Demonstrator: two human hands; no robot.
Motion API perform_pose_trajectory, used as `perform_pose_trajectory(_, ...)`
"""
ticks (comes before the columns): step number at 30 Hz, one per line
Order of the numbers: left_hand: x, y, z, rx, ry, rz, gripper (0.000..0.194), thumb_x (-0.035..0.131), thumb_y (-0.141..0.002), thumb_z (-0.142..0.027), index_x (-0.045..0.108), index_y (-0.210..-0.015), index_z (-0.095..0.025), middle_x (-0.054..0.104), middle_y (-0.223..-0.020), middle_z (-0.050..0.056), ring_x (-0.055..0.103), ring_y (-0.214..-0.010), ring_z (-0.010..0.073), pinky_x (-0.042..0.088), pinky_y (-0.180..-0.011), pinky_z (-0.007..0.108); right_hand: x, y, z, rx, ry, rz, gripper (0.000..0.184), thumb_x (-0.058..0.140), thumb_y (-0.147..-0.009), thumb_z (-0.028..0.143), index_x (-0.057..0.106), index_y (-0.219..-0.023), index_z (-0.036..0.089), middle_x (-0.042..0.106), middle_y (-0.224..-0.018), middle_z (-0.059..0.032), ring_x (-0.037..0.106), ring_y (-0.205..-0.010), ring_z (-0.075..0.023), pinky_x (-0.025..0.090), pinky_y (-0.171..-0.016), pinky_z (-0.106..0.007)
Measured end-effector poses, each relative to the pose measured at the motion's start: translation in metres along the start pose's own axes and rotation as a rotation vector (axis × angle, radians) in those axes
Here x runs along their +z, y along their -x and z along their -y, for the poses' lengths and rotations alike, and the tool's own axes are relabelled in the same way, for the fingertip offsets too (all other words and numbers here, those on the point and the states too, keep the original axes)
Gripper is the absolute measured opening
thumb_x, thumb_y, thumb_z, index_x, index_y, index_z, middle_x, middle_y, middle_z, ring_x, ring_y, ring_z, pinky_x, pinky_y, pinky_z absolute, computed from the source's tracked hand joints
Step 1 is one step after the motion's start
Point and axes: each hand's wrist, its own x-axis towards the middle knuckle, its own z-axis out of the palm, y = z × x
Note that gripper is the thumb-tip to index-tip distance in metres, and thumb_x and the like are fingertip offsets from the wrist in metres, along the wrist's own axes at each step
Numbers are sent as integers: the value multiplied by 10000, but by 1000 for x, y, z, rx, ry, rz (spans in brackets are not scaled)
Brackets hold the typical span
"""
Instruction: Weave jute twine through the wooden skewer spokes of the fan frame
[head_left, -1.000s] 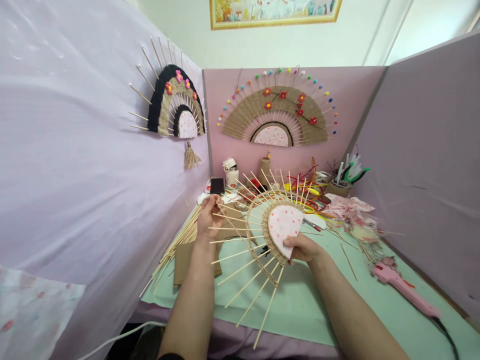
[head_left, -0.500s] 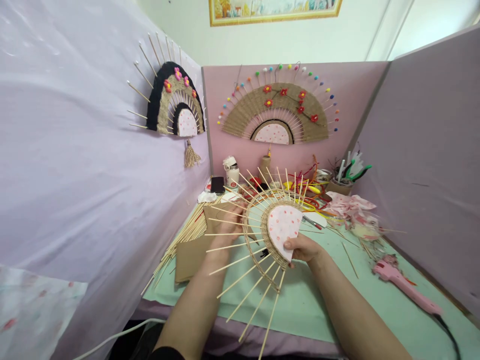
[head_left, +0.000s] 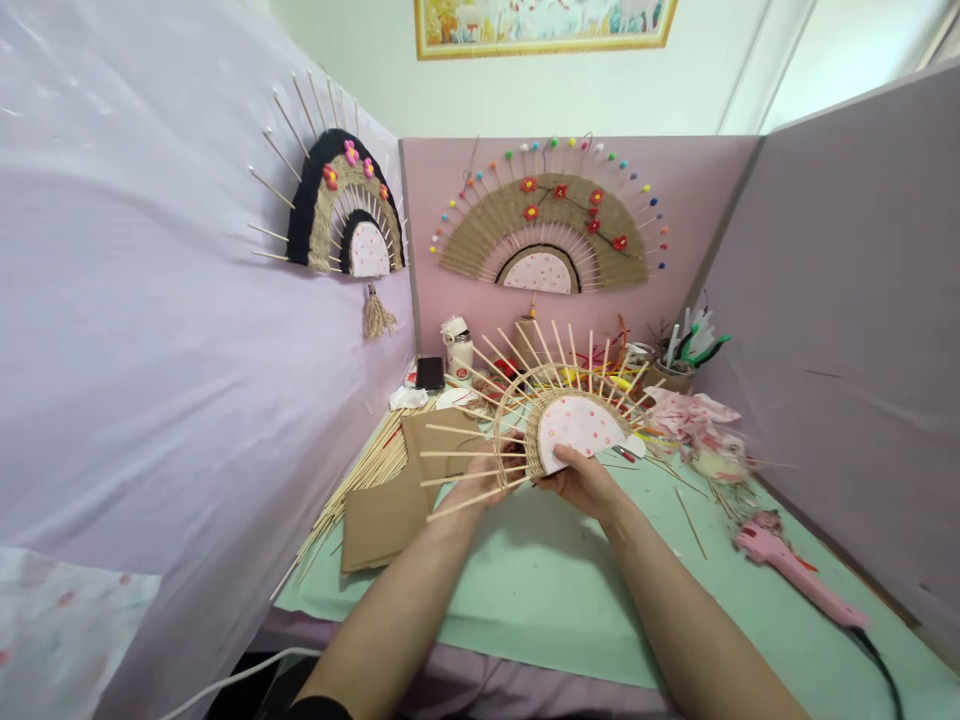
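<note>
Between my hands, above the table, is a half-round woven fan [head_left: 577, 425] with a white, pink-dotted centre, a twine band around it and thin wooden sticks fanning outward. My right hand [head_left: 581, 480] grips its lower edge, thumb on the dotted face and fingers behind. At the fan's left end, my left hand [head_left: 499, 470] is closed behind the sticks and the outer twine ring; its fingertips are partly hidden. The fan's flat edge faces down towards me.
Cardboard pieces [head_left: 379, 520] and a bundle of sticks [head_left: 352, 475] lie at left. A pink glue gun [head_left: 799, 575] with its cord rests at right. Behind are a white bottle [head_left: 457, 350], a phone [head_left: 430, 374] and a pot of tools [head_left: 671, 375]. Finished fans [head_left: 559, 215] hang on the partitions.
The fan has turned clockwise, so its flat edge, which faced right, now faces downward. My left hand has come down and right, close to my right hand.
</note>
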Motion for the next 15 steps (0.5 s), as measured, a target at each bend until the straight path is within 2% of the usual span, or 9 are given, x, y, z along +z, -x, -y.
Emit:
perform_pose_trajectory(4, -1, -3, 10, -7, -12, -8, 110, 631, -650, -140, 596, -753, -130, 583, -642, 21, 462, -487, 45, 300, -430, 155, 4, -9, 1, -148, -54, -188, 211, 671, -713, 334, 607, -831, 172, 691, -725, -29, 646, -609, -146, 555, -574, -250)
perform_pose_trajectory(7, 4, 1, 15, 90, -139, 8, 221, 661, -594, -82, 632, -805, -145, 615, -783, 35, 521, -600, 59, 353, -513, 170, 2, -15, 2, -249, -52, -311, 250, 704, -670, 375, 584, -756, 173, 657, -623, -17, 633, -575, -152, 547, -543, -251)
perform_pose_trajectory(11, 11, 6, 21, 220, -188, 75, 307, 712, -638, -238, 634, -933, -200, 609, -997, 55, 565, -846, 128, 406, -689, 238, -1, -17, -5, -344, 97, -405, 308, 666, -684, 464, 582, -769, 180, 638, -636, -28, 615, -602, -172, 546, -558, -301)
perform_pose_trajectory(15, 10, 0, 27, 254, -76, 60, 279, 688, -681, -390, 618, -834, -167, 626, -861, 52, 562, -793, 128, 416, -715, 250, 0, -10, -18, -342, 457, -427, 287, 613, -723, 497, 621, -771, 214, 642, -712, -45, 610, -762, -222, 527, -709, -374)
